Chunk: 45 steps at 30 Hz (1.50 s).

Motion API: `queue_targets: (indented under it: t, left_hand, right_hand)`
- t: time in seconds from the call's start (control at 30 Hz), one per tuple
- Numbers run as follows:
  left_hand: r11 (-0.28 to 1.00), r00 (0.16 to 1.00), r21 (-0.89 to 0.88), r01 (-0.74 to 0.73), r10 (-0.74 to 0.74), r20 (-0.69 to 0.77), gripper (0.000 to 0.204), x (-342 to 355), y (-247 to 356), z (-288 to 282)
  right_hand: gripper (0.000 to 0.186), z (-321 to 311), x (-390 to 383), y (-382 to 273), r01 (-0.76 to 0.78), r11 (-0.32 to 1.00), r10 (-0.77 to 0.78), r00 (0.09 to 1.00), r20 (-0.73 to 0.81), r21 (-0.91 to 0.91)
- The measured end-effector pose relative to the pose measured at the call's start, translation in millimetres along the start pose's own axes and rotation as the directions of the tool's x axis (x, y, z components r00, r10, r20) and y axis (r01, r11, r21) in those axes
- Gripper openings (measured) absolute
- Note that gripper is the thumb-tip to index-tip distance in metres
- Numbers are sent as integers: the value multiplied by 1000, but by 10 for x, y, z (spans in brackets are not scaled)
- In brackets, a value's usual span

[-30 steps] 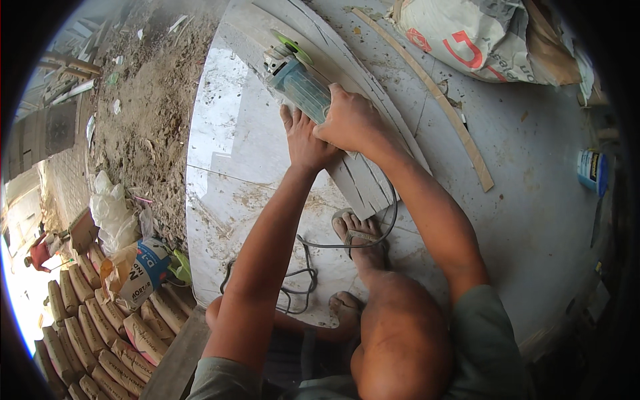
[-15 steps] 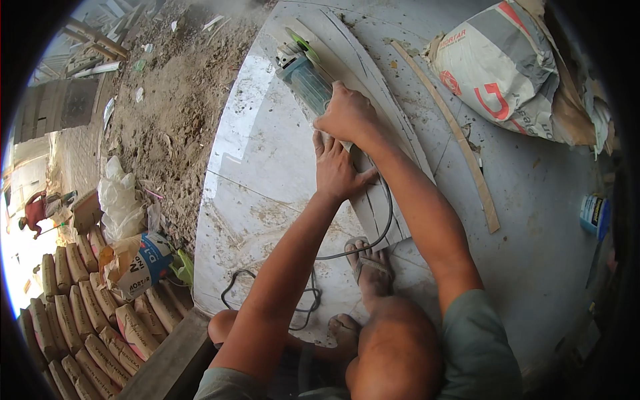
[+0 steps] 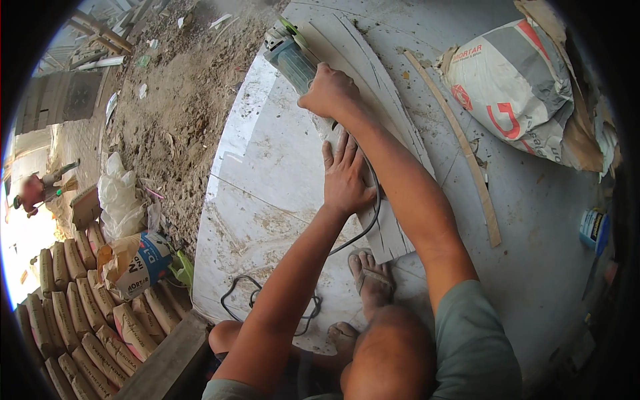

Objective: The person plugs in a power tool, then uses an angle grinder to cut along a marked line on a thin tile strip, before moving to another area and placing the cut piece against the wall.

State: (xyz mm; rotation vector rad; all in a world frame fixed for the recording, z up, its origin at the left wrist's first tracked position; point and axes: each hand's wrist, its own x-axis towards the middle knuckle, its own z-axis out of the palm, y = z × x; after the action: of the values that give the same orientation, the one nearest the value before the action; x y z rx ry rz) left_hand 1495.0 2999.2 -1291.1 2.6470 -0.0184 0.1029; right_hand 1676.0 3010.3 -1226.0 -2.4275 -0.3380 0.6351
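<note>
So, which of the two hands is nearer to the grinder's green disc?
Right. The right hand grips the rear of the angle grinder, behind its green disc; the left hand rests on the pale board, farther from the disc, closer to the person.

Angle grinder (image 3: pixel 291 61): teal housing of matt, dust-coated plastic; gear head (image 3: pixel 274 39) of bare metal. Cable (image 3: pixel 378 200): smooth, dull, apparently rubber-sheathed. Grey slab (image 3: pixel 390 243): smooth, matt face with dark streaks; material uncertain from where I stand. Floor (image 3: pixel 260 170): smooth, dust-smeared, glossy at the left. Narrow strip (image 3: pixel 460 141): matt, wood-like. White sack (image 3: pixel 510 83): creased, slight sheen. Stacked sacks (image 3: pixel 100 313): matt brown paper. Sheeting (image 3: pixel 120 200): crumpled, translucent plastic. Soil (image 3: pixel 177 107): rough, crumbly. Sleeve (image 3: pixel 477 333): matt cloth.
</note>
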Motion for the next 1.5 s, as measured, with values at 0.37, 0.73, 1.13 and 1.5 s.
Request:
queue_targets:
  t: [0.37,0.73,1.13,1.5]
  left_hand:
    - [999,1000,-49,14,-13,11,60,-6,34,-54]
    - [1000,1000,-3,2,-3,-26,47,-9,28,-38]
    - [1000,1000,-14,26,-27,-14,48,-7,42,-61]
    - [1000,999,12,12,-12,-33,47,-25,-2,8]
  right_hand:
    - [62,-23,291,-211,15,1000,-15,1000,16,3]
    - [72,43,510,-304,20,1000,-20,1000,-10,-24]
    - [71,72,418,-224,9,999,-11,999,-38,-31]
    - [66,-13,477,-327,23,999,-22,999,29,-33]
